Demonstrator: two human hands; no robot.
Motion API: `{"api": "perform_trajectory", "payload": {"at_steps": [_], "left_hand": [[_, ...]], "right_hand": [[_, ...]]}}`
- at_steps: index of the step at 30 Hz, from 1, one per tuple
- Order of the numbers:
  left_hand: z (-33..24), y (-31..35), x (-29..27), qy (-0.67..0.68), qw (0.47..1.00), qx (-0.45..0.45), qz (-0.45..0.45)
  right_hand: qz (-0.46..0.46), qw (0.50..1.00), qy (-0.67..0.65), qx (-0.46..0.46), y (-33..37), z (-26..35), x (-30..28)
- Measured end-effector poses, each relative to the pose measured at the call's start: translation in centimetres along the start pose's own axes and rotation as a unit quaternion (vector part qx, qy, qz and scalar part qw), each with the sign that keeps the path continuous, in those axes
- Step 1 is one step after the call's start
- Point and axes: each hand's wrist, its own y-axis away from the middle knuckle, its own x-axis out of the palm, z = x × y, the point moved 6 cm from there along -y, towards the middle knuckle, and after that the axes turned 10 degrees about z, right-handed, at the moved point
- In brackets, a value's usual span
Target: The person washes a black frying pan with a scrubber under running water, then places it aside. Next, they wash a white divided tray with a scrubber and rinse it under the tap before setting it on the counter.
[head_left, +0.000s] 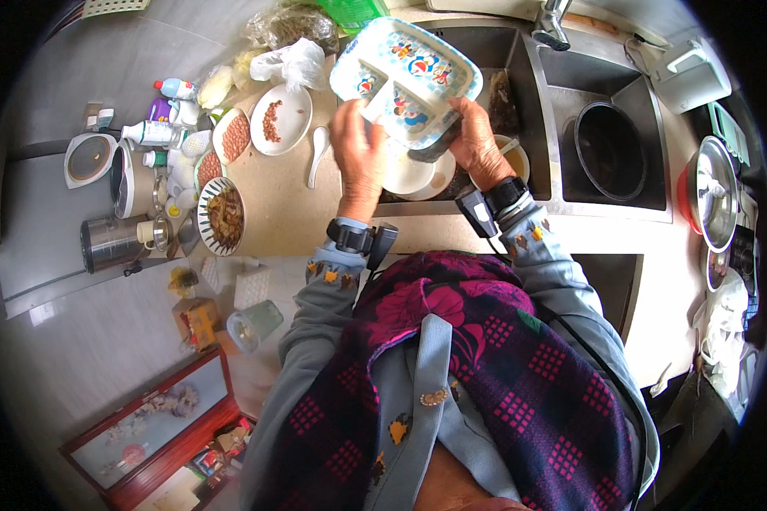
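Note:
A divided plate (435,106) with a blue-and-white checked rim and cartoon figures is tilted up over the left sink basin (507,51). My left hand (358,157), slightly blurred, grips its near left corner. At the near right corner, my right hand (480,149) is closed on the rim, thumb on top. Below the plate, partly hidden by it and my hands, a white bowl (407,175) and another pale bowl (516,159) sit in the basin. On the counter left of my left hand lies a white spoon (319,156).
A white oval dish (291,128) with brown bits and a striped-rim dish of food (222,216) stand on the left counter, near several bottles (151,134). A black round tub (609,151) fills much of the right basin, below the faucet (551,30). Metal bowls (714,192) stand far right.

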Motion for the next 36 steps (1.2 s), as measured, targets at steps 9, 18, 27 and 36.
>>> {"api": "perform_trajectory", "payload": {"at_steps": [9, 18, 27, 36], "left_hand": [[4.6, 0.3, 4.1, 0.737, 0.604, -0.283, 0.111], [9.5, 1.3, 5.1, 0.498, 0.838, -0.176, 0.136], [7.9, 3.9, 7.8, 0.594, 0.705, -0.375, 0.092], [4.3, 4.5, 8.8, 0.649, 0.644, -0.388, 0.117]], "right_hand": [[0.043, 0.996, 0.011, 0.079, 0.8, 0.5, -1.7], [-0.142, 0.985, 0.091, 0.041, -0.6, 1.8, -9.5], [0.064, 0.968, 0.135, -0.203, 1.4, 7.6, 3.5], [0.037, 0.672, 0.740, 0.003, -1.9, -0.5, 2.4]]}}
